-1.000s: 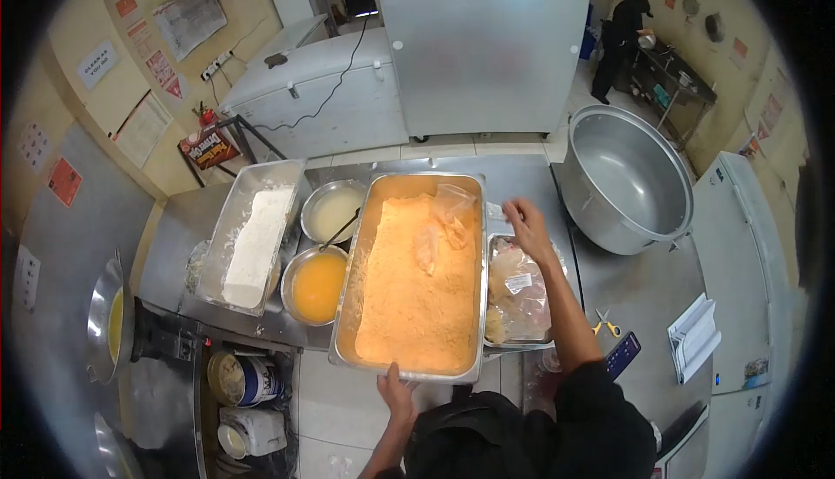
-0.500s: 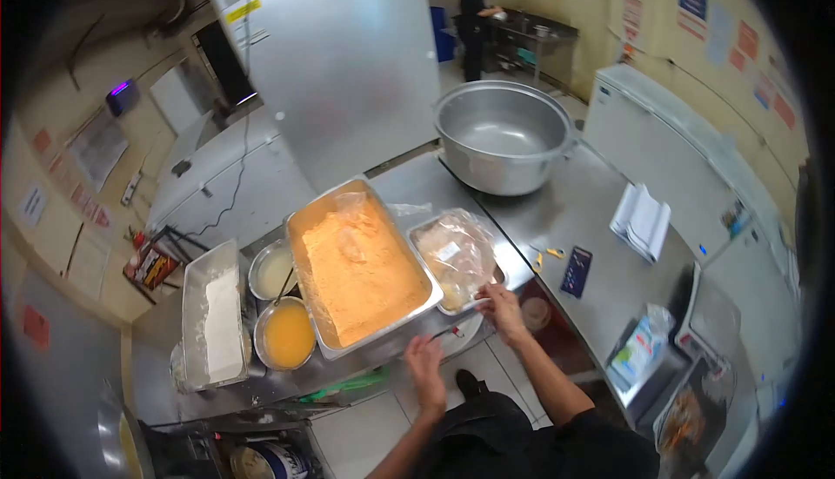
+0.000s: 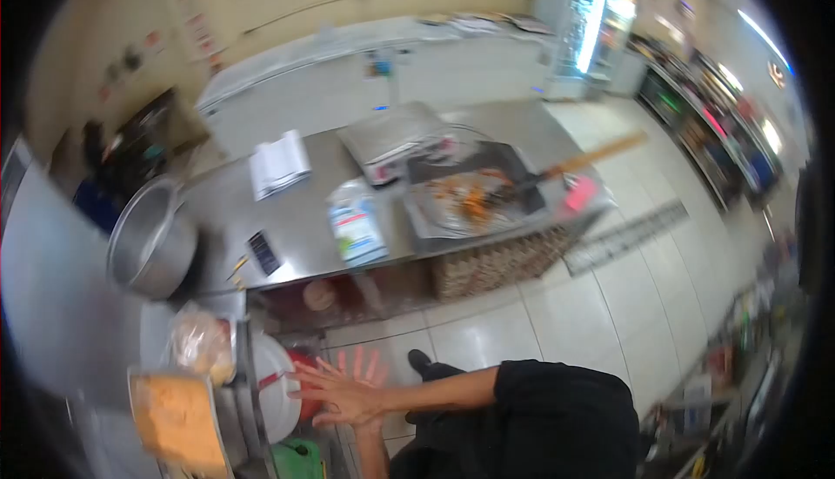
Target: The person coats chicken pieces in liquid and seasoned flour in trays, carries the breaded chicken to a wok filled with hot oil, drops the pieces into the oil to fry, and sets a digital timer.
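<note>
My right hand (image 3: 344,398) is stretched out with its fingers spread, crossing in front of my left hand (image 3: 364,368). Both are empty; the left one is partly hidden behind the right, and I cannot tell whether they touch. Just beyond the fingertips is a round white lid or container (image 3: 277,401) with something red beside it. To the left, a metal tray of orange powder (image 3: 178,422) sits near a clear plastic bag of pale food (image 3: 202,341) in a smaller tray. Motion blurs much of this area.
On the steel table are a large pot (image 3: 152,244), an open notebook (image 3: 280,166), a phone (image 3: 263,253), a blue-and-white package (image 3: 357,227), a scale (image 3: 396,135) and a dark tub (image 3: 531,161) with a wooden-handled tool (image 3: 600,153). A green container (image 3: 297,460) stands below. Tiled floor (image 3: 557,331) lies to the right.
My view has swung to the right, bringing the tub and fridge into sight. My right hand has left the edge of the bag's tray, and my hands have come together, fingers spread.
</note>
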The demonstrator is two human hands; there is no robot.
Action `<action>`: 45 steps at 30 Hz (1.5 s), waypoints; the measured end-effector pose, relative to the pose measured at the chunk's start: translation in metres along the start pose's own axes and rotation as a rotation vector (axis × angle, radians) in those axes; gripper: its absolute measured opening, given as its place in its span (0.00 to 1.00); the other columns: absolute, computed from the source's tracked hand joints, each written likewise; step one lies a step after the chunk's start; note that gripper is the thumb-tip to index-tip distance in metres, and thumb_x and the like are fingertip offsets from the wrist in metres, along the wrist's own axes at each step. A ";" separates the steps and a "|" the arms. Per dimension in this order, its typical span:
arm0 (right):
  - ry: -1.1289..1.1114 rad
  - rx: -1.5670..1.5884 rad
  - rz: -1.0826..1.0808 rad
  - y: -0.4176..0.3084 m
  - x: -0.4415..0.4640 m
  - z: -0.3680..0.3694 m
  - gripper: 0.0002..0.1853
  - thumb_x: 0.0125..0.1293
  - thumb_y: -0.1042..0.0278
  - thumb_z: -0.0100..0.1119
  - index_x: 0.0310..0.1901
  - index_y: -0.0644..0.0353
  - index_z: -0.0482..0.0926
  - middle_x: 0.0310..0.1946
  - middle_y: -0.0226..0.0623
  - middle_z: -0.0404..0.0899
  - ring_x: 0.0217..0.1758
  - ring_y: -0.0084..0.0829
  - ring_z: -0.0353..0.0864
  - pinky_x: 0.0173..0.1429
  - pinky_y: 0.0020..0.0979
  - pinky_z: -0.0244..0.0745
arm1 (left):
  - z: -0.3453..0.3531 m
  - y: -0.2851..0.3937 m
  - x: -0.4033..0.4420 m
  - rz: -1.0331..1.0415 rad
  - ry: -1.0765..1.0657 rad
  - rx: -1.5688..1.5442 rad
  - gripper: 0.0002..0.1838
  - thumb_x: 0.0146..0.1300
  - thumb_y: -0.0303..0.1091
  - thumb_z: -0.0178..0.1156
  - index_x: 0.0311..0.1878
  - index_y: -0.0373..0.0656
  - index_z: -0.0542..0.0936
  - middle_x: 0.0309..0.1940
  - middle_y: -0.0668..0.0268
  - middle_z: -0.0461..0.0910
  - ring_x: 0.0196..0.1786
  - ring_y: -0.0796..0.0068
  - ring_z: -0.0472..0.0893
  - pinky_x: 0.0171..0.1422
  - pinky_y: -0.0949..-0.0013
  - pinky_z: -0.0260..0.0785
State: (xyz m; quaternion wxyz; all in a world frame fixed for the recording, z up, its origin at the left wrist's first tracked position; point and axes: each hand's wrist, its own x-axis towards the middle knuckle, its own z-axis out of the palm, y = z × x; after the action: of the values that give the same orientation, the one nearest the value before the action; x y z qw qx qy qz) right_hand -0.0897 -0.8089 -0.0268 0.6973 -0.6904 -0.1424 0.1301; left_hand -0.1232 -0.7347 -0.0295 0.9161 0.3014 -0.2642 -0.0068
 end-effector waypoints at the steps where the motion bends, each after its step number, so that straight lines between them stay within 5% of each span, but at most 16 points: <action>1: 0.045 -0.266 -0.046 0.012 -0.006 -0.027 0.38 0.70 0.38 0.48 0.76 0.52 0.60 0.80 0.45 0.46 0.83 0.44 0.43 0.82 0.49 0.42 | 0.023 -0.014 0.005 -0.046 -0.204 -0.516 0.43 0.74 0.61 0.44 0.79 0.38 0.50 0.79 0.50 0.50 0.80 0.54 0.52 0.81 0.54 0.46; 3: 0.103 -0.806 -0.089 0.035 -0.026 -0.081 0.36 0.69 0.43 0.52 0.75 0.52 0.62 0.78 0.47 0.50 0.82 0.47 0.47 0.81 0.46 0.45 | 0.032 -0.024 0.006 -0.232 0.745 -0.193 0.50 0.70 0.71 0.41 0.78 0.34 0.50 0.79 0.50 0.50 0.81 0.54 0.49 0.82 0.53 0.39; 4: 0.142 -0.804 -0.088 0.045 -0.036 -0.100 0.36 0.69 0.43 0.52 0.75 0.52 0.62 0.78 0.47 0.50 0.82 0.47 0.47 0.81 0.46 0.45 | 0.048 -0.047 0.008 -0.259 0.716 -0.188 0.50 0.70 0.71 0.41 0.78 0.34 0.50 0.79 0.50 0.50 0.81 0.54 0.49 0.82 0.53 0.39; 7: 0.262 0.746 -0.007 0.086 -0.072 -0.111 0.42 0.73 0.32 0.39 0.79 0.50 0.50 0.80 0.40 0.49 0.83 0.38 0.45 0.83 0.42 0.41 | 0.041 -0.144 -0.015 -0.502 0.662 0.266 0.44 0.69 0.64 0.47 0.74 0.34 0.58 0.75 0.48 0.56 0.77 0.52 0.56 0.80 0.53 0.45; 8: 0.200 1.110 -0.088 0.109 -0.085 -0.104 0.45 0.73 0.26 0.24 0.80 0.50 0.41 0.81 0.38 0.44 0.83 0.35 0.42 0.83 0.39 0.38 | 0.029 -0.186 -0.027 -0.602 0.600 0.504 0.42 0.69 0.62 0.49 0.72 0.34 0.60 0.74 0.47 0.58 0.76 0.51 0.58 0.79 0.53 0.48; 11: 0.428 1.118 0.151 -0.024 -0.165 -0.232 0.43 0.76 0.30 0.24 0.80 0.53 0.39 0.81 0.40 0.43 0.83 0.34 0.41 0.83 0.39 0.37 | -0.041 -0.270 -0.078 -0.860 0.130 1.382 0.36 0.68 0.56 0.55 0.68 0.35 0.68 0.70 0.45 0.65 0.73 0.50 0.64 0.77 0.54 0.54; 13: 0.443 0.885 0.007 -0.053 -0.227 -0.301 0.42 0.77 0.33 0.29 0.80 0.56 0.41 0.80 0.43 0.45 0.83 0.35 0.43 0.83 0.39 0.39 | -0.063 -0.290 -0.105 -1.074 -0.384 1.693 0.32 0.67 0.52 0.59 0.65 0.35 0.73 0.67 0.43 0.69 0.70 0.49 0.68 0.75 0.54 0.58; 14: 0.452 0.668 -0.143 -0.057 -0.256 -0.330 0.41 0.78 0.36 0.34 0.79 0.59 0.44 0.79 0.46 0.47 0.82 0.36 0.45 0.82 0.39 0.42 | -0.062 -0.295 -0.119 -1.141 -0.506 1.680 0.30 0.67 0.50 0.61 0.64 0.35 0.76 0.66 0.42 0.71 0.69 0.48 0.70 0.74 0.54 0.60; 16: 0.645 0.048 -0.236 -0.029 -0.315 -0.396 0.36 0.78 0.46 0.45 0.76 0.63 0.53 0.75 0.48 0.55 0.80 0.38 0.53 0.79 0.38 0.51 | -0.015 -0.298 -0.143 -1.116 -0.307 1.622 0.25 0.64 0.49 0.64 0.52 0.36 0.84 0.59 0.44 0.78 0.64 0.48 0.76 0.70 0.55 0.66; 18: 0.998 -0.067 -0.012 -0.011 -0.385 -0.445 0.30 0.77 0.51 0.51 0.70 0.65 0.64 0.68 0.45 0.67 0.73 0.37 0.66 0.75 0.35 0.60 | -0.017 -0.303 -0.156 -1.219 -0.398 1.614 0.24 0.63 0.49 0.65 0.50 0.36 0.85 0.56 0.46 0.80 0.61 0.51 0.78 0.68 0.57 0.68; 20: 1.267 0.389 -0.022 0.024 -0.445 -0.489 0.26 0.75 0.55 0.55 0.66 0.65 0.69 0.60 0.41 0.75 0.65 0.33 0.73 0.70 0.33 0.66 | -0.013 -0.319 -0.171 -1.400 -0.283 1.459 0.22 0.64 0.48 0.65 0.46 0.35 0.86 0.47 0.52 0.85 0.53 0.59 0.83 0.61 0.61 0.72; 22: 1.406 0.086 -0.035 0.047 -0.484 -0.523 0.20 0.75 0.55 0.55 0.60 0.58 0.73 0.52 0.30 0.79 0.51 0.21 0.76 0.51 0.27 0.70 | 0.004 -0.337 -0.167 -1.421 -0.292 1.465 0.22 0.65 0.48 0.64 0.46 0.35 0.86 0.45 0.53 0.86 0.51 0.61 0.84 0.59 0.62 0.73; 25: 1.503 0.230 -0.040 0.042 -0.511 -0.565 0.17 0.75 0.57 0.55 0.56 0.61 0.75 0.43 0.29 0.79 0.43 0.20 0.76 0.45 0.23 0.70 | 0.021 -0.369 -0.144 -1.402 -0.499 1.520 0.20 0.67 0.45 0.62 0.46 0.35 0.86 0.43 0.55 0.86 0.49 0.66 0.84 0.55 0.64 0.74; 33: 1.523 -0.053 0.031 0.073 -0.487 -0.672 0.15 0.71 0.60 0.60 0.48 0.64 0.78 0.35 0.37 0.81 0.37 0.26 0.78 0.45 0.29 0.74 | 0.204 -0.515 0.003 -1.174 0.127 0.622 0.25 0.75 0.52 0.53 0.63 0.42 0.73 0.59 0.62 0.79 0.60 0.68 0.79 0.61 0.62 0.71; 36: 1.422 -0.193 0.117 0.077 -0.471 -0.711 0.15 0.69 0.62 0.63 0.48 0.66 0.78 0.34 0.33 0.79 0.35 0.21 0.74 0.42 0.26 0.73 | 0.249 -0.556 0.044 -1.056 0.124 0.259 0.27 0.75 0.54 0.51 0.64 0.42 0.71 0.61 0.62 0.77 0.60 0.66 0.79 0.62 0.63 0.70; 45: 1.194 -0.346 0.415 0.127 -0.407 -0.847 0.21 0.63 0.55 0.65 0.49 0.64 0.79 0.37 0.45 0.83 0.40 0.44 0.83 0.48 0.40 0.77 | 0.314 -0.652 0.085 -0.976 -0.191 0.671 0.18 0.73 0.42 0.59 0.59 0.40 0.76 0.54 0.61 0.82 0.51 0.72 0.82 0.57 0.69 0.73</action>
State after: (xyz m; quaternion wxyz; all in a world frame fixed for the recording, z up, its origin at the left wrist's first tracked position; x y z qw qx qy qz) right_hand -0.1438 -1.7449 -0.1670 0.4958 -0.7591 0.3867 -0.1686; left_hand -0.1077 -1.4551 -0.1378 0.6341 0.6587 -0.1641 -0.3702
